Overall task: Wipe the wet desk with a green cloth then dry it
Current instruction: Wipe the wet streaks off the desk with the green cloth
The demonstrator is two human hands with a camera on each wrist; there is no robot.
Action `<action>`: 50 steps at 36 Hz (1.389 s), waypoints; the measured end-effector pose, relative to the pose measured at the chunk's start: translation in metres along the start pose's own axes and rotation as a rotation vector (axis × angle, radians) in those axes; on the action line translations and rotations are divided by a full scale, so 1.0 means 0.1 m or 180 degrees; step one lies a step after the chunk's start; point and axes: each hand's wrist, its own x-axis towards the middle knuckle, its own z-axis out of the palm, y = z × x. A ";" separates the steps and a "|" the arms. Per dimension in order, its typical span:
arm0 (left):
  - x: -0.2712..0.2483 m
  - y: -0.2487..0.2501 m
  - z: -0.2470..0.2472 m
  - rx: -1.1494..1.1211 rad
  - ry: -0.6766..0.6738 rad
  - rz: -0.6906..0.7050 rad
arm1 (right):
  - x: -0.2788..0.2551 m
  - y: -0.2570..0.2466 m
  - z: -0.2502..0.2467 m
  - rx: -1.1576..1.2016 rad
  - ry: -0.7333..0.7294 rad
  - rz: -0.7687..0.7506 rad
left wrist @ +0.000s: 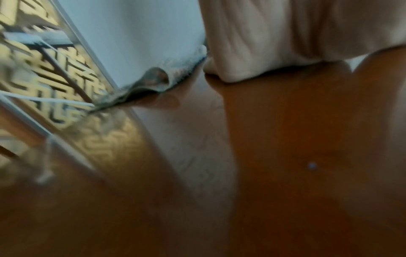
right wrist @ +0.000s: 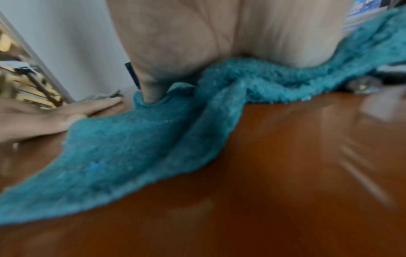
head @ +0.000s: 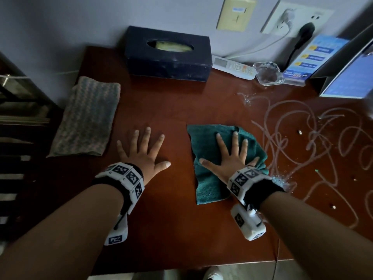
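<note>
A dark green terry cloth (head: 210,176) lies spread on the reddish-brown desk (head: 171,106), near its middle. My right hand (head: 230,154) lies flat on the cloth with fingers spread and straight, pressing it down; the right wrist view shows the palm (right wrist: 263,34) on the bunched cloth (right wrist: 136,147). My left hand (head: 144,150) rests flat on the bare wood to the left of the cloth, fingers spread. Pale squiggly streaks and wet droplets (head: 314,142) cover the desk's right part. A folded grey-and-pink patterned cloth (head: 86,118) lies at the desk's left edge.
A dark tissue box (head: 167,55) stands at the back by the wall. To its right lie a white remote (head: 232,66), a clear glass ashtray (head: 267,73), a blue leaflet stand (head: 314,59) and a slanted card (head: 349,77). Small crumbs (head: 300,132) dot the right side.
</note>
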 end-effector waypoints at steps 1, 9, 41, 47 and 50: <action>-0.01 0.01 -0.01 0.0007 0.0002 -0.0039 | -0.04 0.02 0.02 0.0002 -0.0004 -0.0029; -0.23 0.29 -0.02 0.0181 0.0435 -0.0209 | -0.27 0.18 0.19 -0.0062 0.0040 -0.0309; -0.35 0.79 0.29 -0.0793 -0.0087 -0.0358 | -0.38 0.32 0.33 -0.0309 0.0036 -0.0793; -0.36 0.78 0.26 -0.0797 -0.0128 -0.0297 | -0.46 0.35 0.44 -0.0350 0.0260 -0.0892; -0.38 0.77 0.24 -0.0827 -0.0173 -0.0248 | -0.54 0.39 0.47 -0.0434 0.0239 -0.1014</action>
